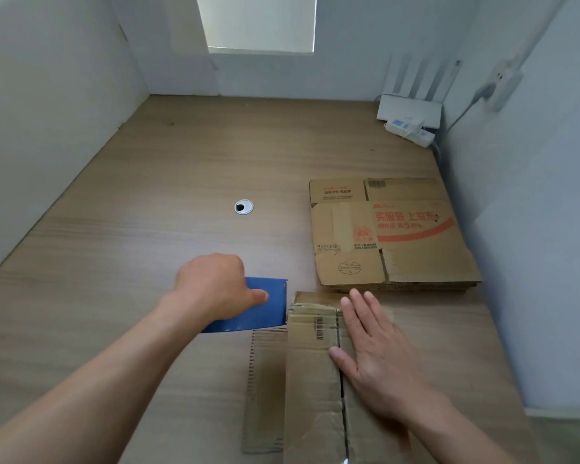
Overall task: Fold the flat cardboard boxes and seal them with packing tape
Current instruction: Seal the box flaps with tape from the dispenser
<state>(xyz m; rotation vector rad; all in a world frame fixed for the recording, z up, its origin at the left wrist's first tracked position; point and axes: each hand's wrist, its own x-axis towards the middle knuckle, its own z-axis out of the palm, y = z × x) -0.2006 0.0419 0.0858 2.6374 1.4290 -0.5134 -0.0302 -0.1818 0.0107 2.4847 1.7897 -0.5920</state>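
My left hand (215, 286) grips the blue tape dispenser (265, 316), fingers curled round it and thumb lying on its blue face, just off the box's 10 o'clock corner. My right hand (372, 356) lies flat on the right flap of the box (310, 380), fingers (359, 309) straight and slightly spread, holding nothing, thumb at the seam between the two closed flaps. The box sits at 5 o'clock on the worktop (148, 195), with a side flap lying flat to its left. A stack of flat boxes (392, 236) lies at 2 o'clock, just beyond it. A round cable hole (243, 206) is at 12 o'clock. A router (409, 110) and a power strip (411, 130) sit in the far 1 o'clock corner.
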